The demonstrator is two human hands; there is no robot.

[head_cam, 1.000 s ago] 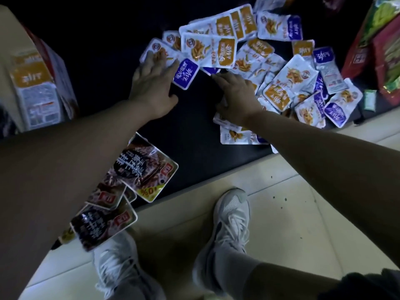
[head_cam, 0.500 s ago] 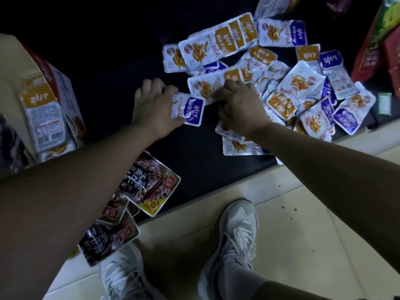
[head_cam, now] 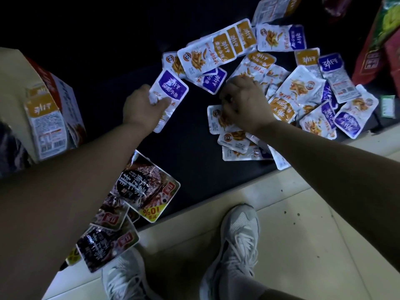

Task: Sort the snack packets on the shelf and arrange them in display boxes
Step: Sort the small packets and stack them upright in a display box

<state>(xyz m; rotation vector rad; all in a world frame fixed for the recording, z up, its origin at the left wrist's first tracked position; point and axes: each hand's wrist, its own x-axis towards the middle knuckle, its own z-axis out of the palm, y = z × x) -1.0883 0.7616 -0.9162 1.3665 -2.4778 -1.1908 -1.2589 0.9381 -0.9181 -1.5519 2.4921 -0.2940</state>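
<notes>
Judged early in sorting: nearest, dark meat packets (head_cam: 141, 187) loose at the shelf (head_cam: 194, 169) edge; beyond, left hand (head_cam: 144, 107) pinching one purple fish packet (head_cam: 172, 89), right hand (head_cam: 245, 106) curled knuckles-up on the mixed orange-and-purple heap (head_cam: 303, 87), grip hidden; display box (head_cam: 49, 118) at far left, filling not discernible, heap largely unsorted.
</notes>
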